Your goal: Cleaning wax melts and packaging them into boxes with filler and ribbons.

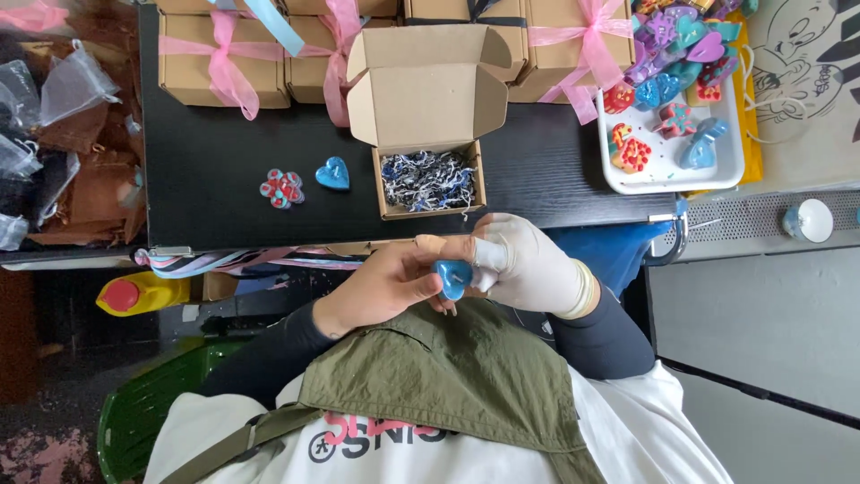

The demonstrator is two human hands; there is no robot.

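Both gripping one blue heart-shaped piece (452,276) over the lap: bare left hand (387,285) and gloved right hand (528,265), fingers pinched on it. Just below the open cardboard box (428,125) of shredded paper on the black table (224,170)

1. An open brown cardboard box (428,179) stands near the front edge of the black table (215,170), its lid flaps up and blue-white shredded paper (427,177) inside.
2. Closed brown boxes (215,63) tied with pink ribbons (228,72) stand in a row along the far edge.
3. Clear organza bags (67,85) lie beyond the left edge of the table.
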